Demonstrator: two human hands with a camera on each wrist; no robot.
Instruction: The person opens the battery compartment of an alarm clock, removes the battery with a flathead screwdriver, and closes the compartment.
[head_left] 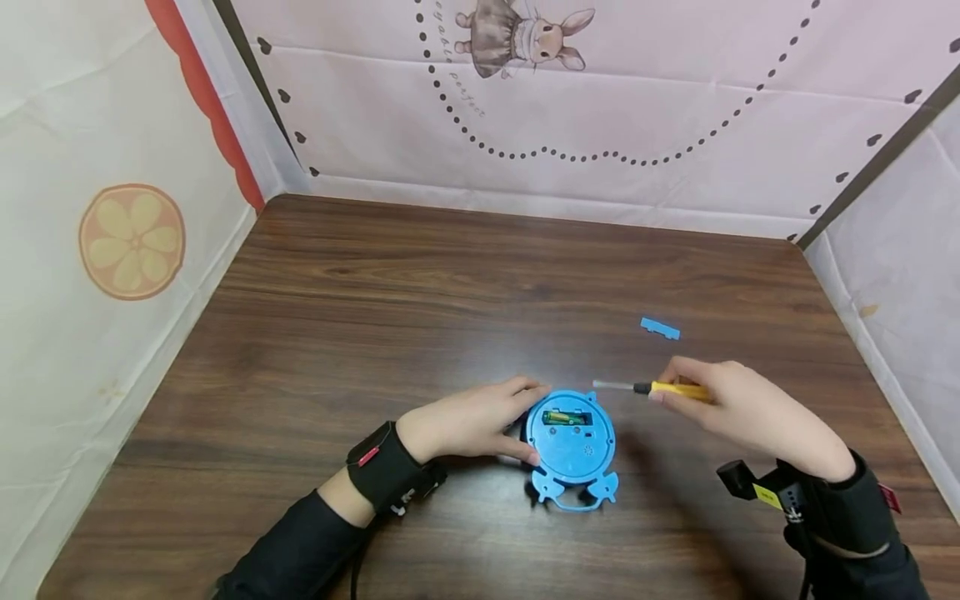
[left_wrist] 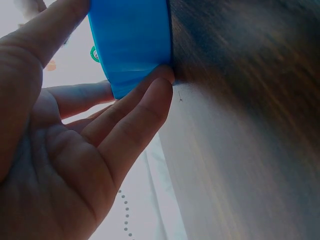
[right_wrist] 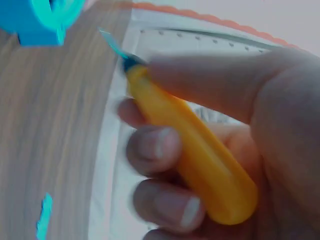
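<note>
A round blue alarm clock (head_left: 573, 450) lies face down on the table, its bells and handle toward me. A green battery (head_left: 562, 417) shows in its uncovered compartment. My left hand (head_left: 480, 421) holds the clock by its left side, thumb at the lower edge and fingers at the upper. In the left wrist view the fingertips press the clock's side wall (left_wrist: 132, 45) near the tabletop. My right hand (head_left: 738, 408) grips a screwdriver (right_wrist: 192, 145) by its yellow handle. Its metal shaft points left, with the tip by the clock's upper right edge.
A small blue battery cover (head_left: 660, 328) lies beyond the right hand. The brown wooden table (head_left: 375, 317) is bounded by a white-pink printed cloth (head_left: 600, 108) at the back and by light cloth on both sides.
</note>
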